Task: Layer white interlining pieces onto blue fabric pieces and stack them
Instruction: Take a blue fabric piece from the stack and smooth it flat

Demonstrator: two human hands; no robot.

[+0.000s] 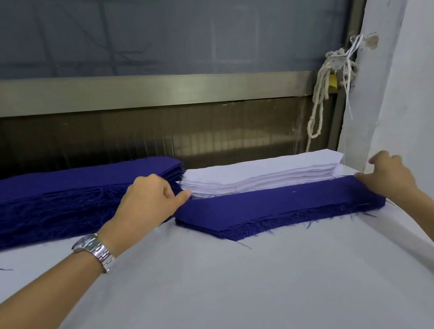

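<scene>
A stack of blue fabric pieces [275, 206] with frayed edges lies on the white table cover at centre right. Right behind it sits a pile of white interlining pieces [261, 175]. A larger, longer stack of blue fabric [59, 200] stretches along the left. My left hand [149, 200] rests at the left end of the near blue stack, its thumb and forefinger touching the corner of the white pile. My right hand [386, 176] lies on the right end of the near blue stack, fingers curled over its top edge.
The table is covered in white cloth [225, 286]. A metal rail and dark window [146, 85] run along the back. A knotted white rope [322, 96] hangs at the back right beside a white wall [414, 85] close to my right hand.
</scene>
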